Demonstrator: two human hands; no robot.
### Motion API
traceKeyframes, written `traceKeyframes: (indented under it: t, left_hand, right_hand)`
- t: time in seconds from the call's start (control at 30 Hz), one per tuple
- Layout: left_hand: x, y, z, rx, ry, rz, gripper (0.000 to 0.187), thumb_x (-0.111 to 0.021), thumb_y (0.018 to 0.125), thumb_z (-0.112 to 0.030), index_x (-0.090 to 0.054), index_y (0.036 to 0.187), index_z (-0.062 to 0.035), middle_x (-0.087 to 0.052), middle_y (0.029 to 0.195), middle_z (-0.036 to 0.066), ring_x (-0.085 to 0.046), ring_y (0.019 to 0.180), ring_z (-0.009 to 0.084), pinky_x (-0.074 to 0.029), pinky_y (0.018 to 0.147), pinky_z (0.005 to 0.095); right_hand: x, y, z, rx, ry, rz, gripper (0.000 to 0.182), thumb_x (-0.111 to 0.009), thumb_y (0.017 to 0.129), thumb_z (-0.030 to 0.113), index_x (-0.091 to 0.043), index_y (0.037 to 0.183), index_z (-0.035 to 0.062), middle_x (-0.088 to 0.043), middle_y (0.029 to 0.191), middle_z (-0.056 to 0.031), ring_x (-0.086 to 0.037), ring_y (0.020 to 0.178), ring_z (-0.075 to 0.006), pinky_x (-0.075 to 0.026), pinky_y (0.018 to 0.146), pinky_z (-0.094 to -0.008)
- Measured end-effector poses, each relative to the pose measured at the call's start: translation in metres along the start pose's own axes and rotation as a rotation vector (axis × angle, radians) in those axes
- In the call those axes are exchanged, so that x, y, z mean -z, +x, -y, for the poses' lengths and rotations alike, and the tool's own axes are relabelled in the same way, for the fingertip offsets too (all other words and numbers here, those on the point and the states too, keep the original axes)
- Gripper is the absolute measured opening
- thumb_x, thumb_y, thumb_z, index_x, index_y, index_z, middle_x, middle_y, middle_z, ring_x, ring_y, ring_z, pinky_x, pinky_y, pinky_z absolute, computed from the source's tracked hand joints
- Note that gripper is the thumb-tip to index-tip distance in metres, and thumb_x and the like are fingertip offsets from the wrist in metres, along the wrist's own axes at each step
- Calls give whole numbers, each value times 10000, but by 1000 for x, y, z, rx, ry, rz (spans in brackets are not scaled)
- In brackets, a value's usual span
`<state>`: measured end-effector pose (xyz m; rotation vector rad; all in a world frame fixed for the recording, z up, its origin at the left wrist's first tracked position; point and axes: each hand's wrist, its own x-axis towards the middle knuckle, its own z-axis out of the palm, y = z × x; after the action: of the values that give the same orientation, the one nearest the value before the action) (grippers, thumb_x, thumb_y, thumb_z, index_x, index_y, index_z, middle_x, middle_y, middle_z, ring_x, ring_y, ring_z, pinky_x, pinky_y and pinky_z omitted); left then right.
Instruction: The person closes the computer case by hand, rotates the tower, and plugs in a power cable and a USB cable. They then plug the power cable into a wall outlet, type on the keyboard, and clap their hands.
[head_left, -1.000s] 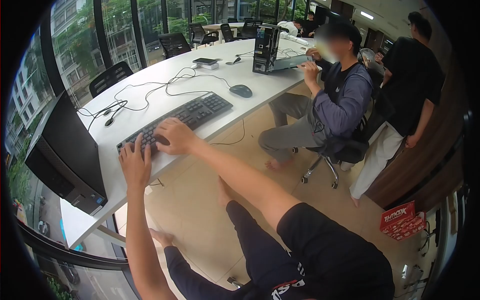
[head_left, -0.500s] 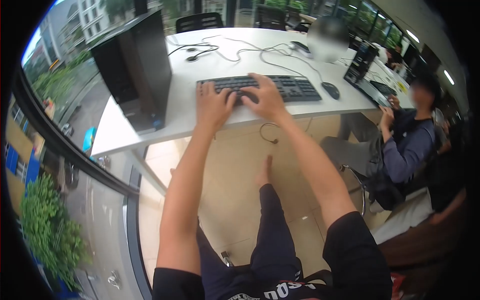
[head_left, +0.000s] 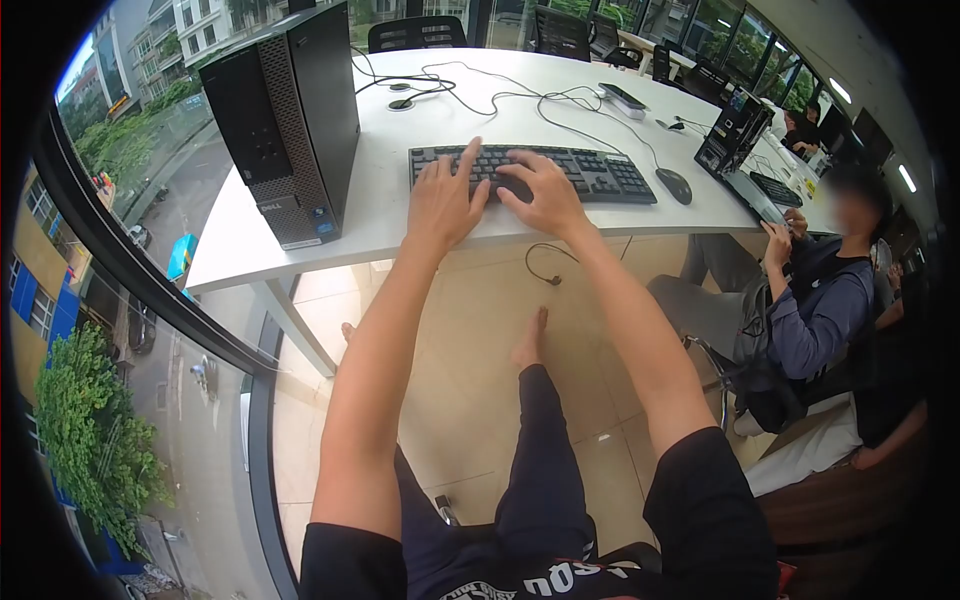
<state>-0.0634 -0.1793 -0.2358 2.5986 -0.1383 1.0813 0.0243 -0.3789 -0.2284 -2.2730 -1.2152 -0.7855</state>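
Note:
A black keyboard (head_left: 615,178) lies on the white table near its front edge. My left hand (head_left: 443,203) is over its left part, palm down, fingers apart and the index finger lifted off the keys. Over the middle of the keyboard, my right hand (head_left: 548,195) has its fingers spread and curved onto the keys. Both thumbs point towards each other. Neither hand holds anything. A dark wired mouse (head_left: 674,186) rests just right of the keyboard, apart from my right hand.
A black Dell computer tower (head_left: 280,130) stands upright on the left of the table (head_left: 240,248). Cables (head_left: 490,103) and a small dark box-like device (head_left: 624,98) lie behind the keyboard. At right, a seated person (head_left: 820,290) handles an opened computer case (head_left: 735,135). Windows line the left.
My left index finger has risen, and my right hand's raised finger has come down towards the keys. The view has shifted slightly, so the table things appear a little further right.

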Motion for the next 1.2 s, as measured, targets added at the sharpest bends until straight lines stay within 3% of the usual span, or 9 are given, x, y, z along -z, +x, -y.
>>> traceKeyframes:
  t: [0.2, 0.4, 0.5, 0.7, 0.83, 0.97, 1.07, 1.13, 1.2]
  left_hand:
    - [8, 0, -2, -27, 57, 23, 738, -644, 997, -399, -367, 1649, -193, -654, 1079, 195, -616, 998, 362, -462, 1014, 462]
    - [-18, 3, 9, -51, -38, -155, 793, -672, 951, -437, -413, 1587, -41, -680, 1208, 252, -620, 1137, 410, -381, 1133, 537]
    - [-8, 0, 3, -119, 125, -229, 780, -680, 928, -453, -460, 1529, -9, -623, 1328, 294, -527, 1366, 438, -320, 1202, 561]
    - [-15, -10, 5, -120, 6, -53, 400, -676, 936, -413, -742, 963, -19, -695, 1200, 195, -619, 1174, 352, -394, 1135, 475]
    - [7, -21, -1, -270, 111, -214, 404, -660, 977, -332, -710, 1211, -7, -667, 1342, 217, -571, 1324, 368, -361, 1162, 509]
    - [-2, -146, -25, -221, 34, -211, 477, -575, 1032, -191, -565, 1463, 13, -562, 1516, 262, -448, 1471, 445, -249, 1234, 581]
    - [-71, -387, 17, 262, -207, 457, 476, -447, 1082, -175, -513, 1496, 51, -543, 1517, 292, -454, 1452, 488, -308, 1233, 556]
    - [-111, -615, 27, 764, -144, 1004, 507, -333, 1141, -234, -446, 1573, 5, -534, 1522, 307, -466, 1452, 474, -359, 1227, 509]
    - [-75, -753, -20, 823, -159, 1479, 568, -315, 1153, -361, -371, 1630, -57, -495, 1572, 281, -476, 1458, 442, -372, 1226, 499]
  right_hand:
    - [5, 2, 7, -127, 117, 2, 741, -729, 934, 362, -429, 1517, 19, -740, 1307, -112, -620, 1296, -364, -386, 1204, -573]
    - [-2, 3, -5, -129, 199, -17, 679, -740, 929, 321, -479, 1486, 34, -746, 1279, -126, -629, 1277, -366, -439, 1134, -536]
    - [2, 5, -4, 126, -32, -122, 263, -767, 882, 269, -797, 1018, 46, -724, 1296, -154, -621, 1265, -358, -441, 1121, -480]
    - [0, 3, 9, 107, -52, -255, 281, -738, 910, 272, -801, 1127, 104, -646, 1436, -119, -602, 1299, -336, -464, 1106, -452]
    - [-6, -25, 30, 75, -229, -154, 526, -634, 1002, 304, -567, 1472, 78, -596, 1487, -195, -567, 1366, -284, -382, 1185, -472]
    - [-74, -149, 101, -220, 182, -525, 413, -655, 952, 179, -682, 1358, 112, -627, 1458, -131, -561, 1362, -346, -394, 1185, -532]
    - [-185, -306, 165, -755, 314, 28, 456, -625, 975, 197, -633, 1414, 74, -574, 1530, -155, -531, 1409, -356, -379, 1205, -526]
    - [-242, -420, 226, -1480, 620, 723, 528, -624, 1009, 266, -564, 1499, 78, -546, 1536, -225, -489, 1448, -390, -330, 1239, -503]
    - [-242, -469, 268, -1305, 653, 1358, 529, -649, 984, 319, -605, 1455, 83, -596, 1464, -228, -547, 1378, -402, -384, 1191, -509]
